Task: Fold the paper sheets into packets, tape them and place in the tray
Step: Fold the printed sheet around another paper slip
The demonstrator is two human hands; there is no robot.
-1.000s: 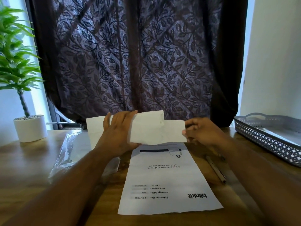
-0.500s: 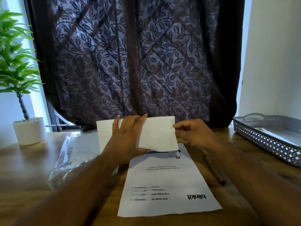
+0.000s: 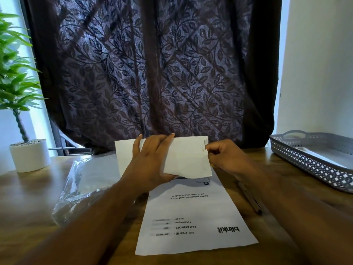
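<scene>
A folded white paper packet [image 3: 188, 159] is held up just above the far end of a printed sheet [image 3: 193, 220] lying on the wooden table. My left hand [image 3: 150, 161] lies over the packet's left half, fingers straight on its front and thumb under its lower edge. My right hand [image 3: 225, 157] pinches the packet's right edge with curled fingers. The grey perforated tray [image 3: 313, 169] stands at the right, with a flat white item inside.
A clear plastic bag [image 3: 80, 180] with paper lies at the left. A pen [image 3: 250, 197] rests right of the printed sheet. A white plant pot [image 3: 29, 154] stands at the far left. A dark curtain [image 3: 152, 69] hangs behind the table.
The packet's right flap has been folded in, so the packet is narrower. My right hand moved left with it to the new right edge. My left hand stayed on the packet.
</scene>
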